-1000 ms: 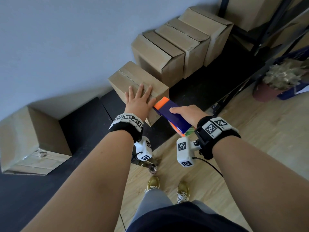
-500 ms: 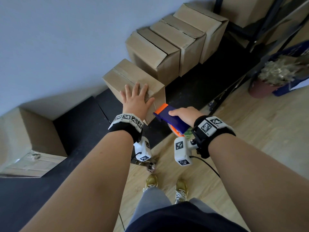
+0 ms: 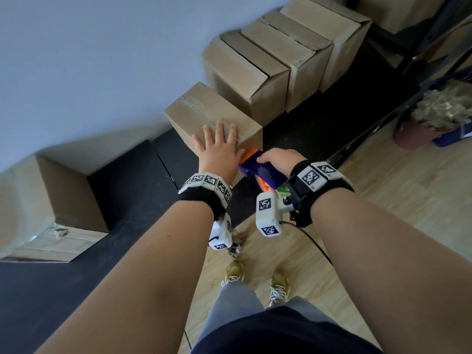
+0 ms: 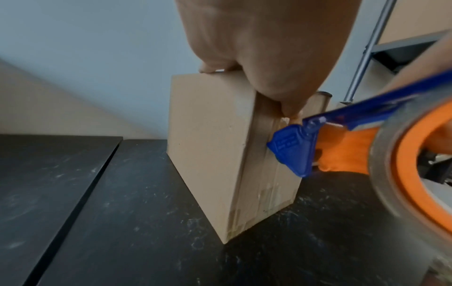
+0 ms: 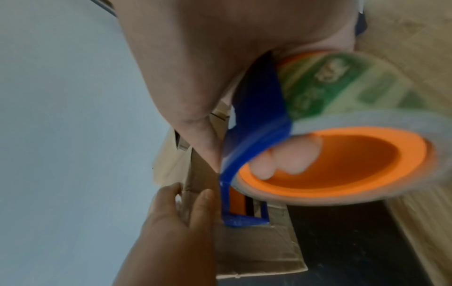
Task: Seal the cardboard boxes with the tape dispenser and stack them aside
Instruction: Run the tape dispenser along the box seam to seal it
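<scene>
Dispenser (image 3: pixel 258 169) in right grip (image 3: pixel 279 159), against box (image 3: pixel 204 108)

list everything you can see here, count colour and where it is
box being taped: 1, brown, on the black platform by the wall, under the left hand
row of boxes: 3 side by side, brown, on the platform behind the taped box
side box: 1, brown, far left on the platform
tape dispenser: 1, blue and orange with a clear tape roll, its blue front edge against the near side of the taped box
black platform: 1, black, along the wall
plant pot: 1, reddish, on the wood floor at right
metal shelving: 1, dark, upper right
shoes: 2, gold, on the wood floor
left hand: fingers spread flat on the box top
right hand: grips the dispenser
</scene>
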Tool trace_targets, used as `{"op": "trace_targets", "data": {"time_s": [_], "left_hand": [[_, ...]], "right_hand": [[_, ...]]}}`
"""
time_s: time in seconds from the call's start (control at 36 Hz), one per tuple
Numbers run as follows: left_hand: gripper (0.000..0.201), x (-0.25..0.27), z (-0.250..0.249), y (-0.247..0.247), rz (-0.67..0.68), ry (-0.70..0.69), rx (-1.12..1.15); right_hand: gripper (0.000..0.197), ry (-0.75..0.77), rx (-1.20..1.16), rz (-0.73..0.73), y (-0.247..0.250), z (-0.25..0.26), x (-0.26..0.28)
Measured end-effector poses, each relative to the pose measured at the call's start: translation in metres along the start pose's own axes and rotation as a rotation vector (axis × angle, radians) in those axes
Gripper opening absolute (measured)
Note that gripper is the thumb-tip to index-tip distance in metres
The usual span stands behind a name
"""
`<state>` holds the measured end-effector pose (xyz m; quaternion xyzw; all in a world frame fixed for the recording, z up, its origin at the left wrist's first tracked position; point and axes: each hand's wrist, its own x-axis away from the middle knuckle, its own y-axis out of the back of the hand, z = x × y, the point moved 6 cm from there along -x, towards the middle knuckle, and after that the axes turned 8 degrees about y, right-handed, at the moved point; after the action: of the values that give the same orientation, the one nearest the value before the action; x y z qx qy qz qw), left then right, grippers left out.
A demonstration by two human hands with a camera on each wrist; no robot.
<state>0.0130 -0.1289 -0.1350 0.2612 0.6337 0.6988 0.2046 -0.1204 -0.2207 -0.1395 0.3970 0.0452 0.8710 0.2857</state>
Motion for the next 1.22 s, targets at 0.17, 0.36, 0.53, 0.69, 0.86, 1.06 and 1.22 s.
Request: {"op": "trace_targets", "data": {"time_s": [0.17, 0.36, 0.53, 0.69, 0.86, 1.06, 1.22], "left_hand": [[0.064, 0.002, -0.003, 0.000, -0.018, 0.002, -0.049], [0.075, 0.004, -0.003, -0.002, -0.045, 0.007, -0.093], [0.072, 0.005, -0.005, -0.003, -0.077, 0.032, -0.078], [0.060, 0.002, -0.010, -0.004, -0.068, 0.073, -0.041], [0.060, 0.004, -0.011, -0.004, -0.067, 0.104, -0.021], [0.059, 0.019, -0.012, 0.001, -0.059, 0.171, -0.072], [0.067, 0.021, -0.020, 0.012, 0.067, 0.255, -0.125]], "right_hand": [[0.035, -0.008, -0.032, 0.124, -0.002, 0.013, 0.002], [0.030, 0.019, 0.265, 0.117, 0.000, -0.005, 0.000], [0.036, -0.050, 0.268, 0.091, 0.004, -0.034, 0.001], [0.034, -0.074, 0.168, -0.014, 0.013, -0.034, -0.004], [0.032, -0.044, 0.119, -0.028, 0.017, -0.032, -0.005], [0.030, -0.021, 0.096, -0.027, 0.016, -0.029, 0.002], [0.029, 0.016, 0.092, -0.030, 0.019, -0.023, 0.010]]}}
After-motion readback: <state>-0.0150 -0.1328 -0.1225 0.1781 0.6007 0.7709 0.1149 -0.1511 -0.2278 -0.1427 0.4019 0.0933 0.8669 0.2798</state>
